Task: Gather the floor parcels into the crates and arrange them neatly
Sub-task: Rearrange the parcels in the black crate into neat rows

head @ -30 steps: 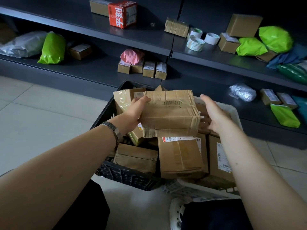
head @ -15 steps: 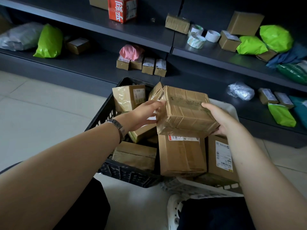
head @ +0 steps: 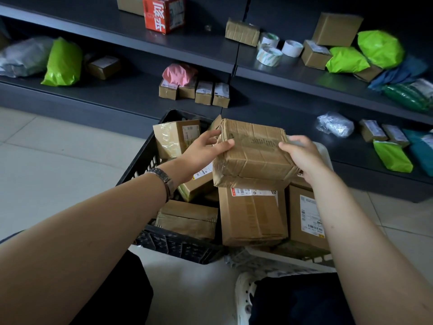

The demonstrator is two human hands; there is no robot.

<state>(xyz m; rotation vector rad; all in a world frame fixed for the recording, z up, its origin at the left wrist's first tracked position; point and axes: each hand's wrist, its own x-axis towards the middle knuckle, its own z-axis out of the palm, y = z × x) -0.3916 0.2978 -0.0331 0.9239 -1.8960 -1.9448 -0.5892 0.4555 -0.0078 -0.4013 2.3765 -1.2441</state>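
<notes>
carton: brown, taped all over (head: 254, 151); held in the air, tilted, over the seam between the two crates, just above a labelled box (head: 253, 216). Cannot tell if it touches it.
left hand: (head: 203, 148) clamped on the carton's left end, thumb on the top face, fingers round the end.
right hand: (head: 302, 156) gripping the right end, thumb on top, other fingers hidden behind.
handling: likely stiff cardboard, light to middling since fingertips alone carry it. The glossy tape looks slick and the corners are crumpled, so squeeze gently. Best hold is the opposite short ends, as now, or a palm underneath.
black crate: left (head: 140, 165); several parcels lie crooked inside, one shiny-wrapped at the far end.
white crate: right (head: 281, 260), right beside the black one; boxes stand upright in it, packed close.
step: probably choosing a slot and setting the carton down square; the black crate needs tidying.
floor: pale tiles (head: 58, 160); both crates stand on it.
shelves: dark, far side (head: 117, 95); they hold small boxes, a green mailer (head: 63, 62), tape rolls (head: 269, 55) and a red box (head: 164, 14).
room: dim, storeroom look.
</notes>
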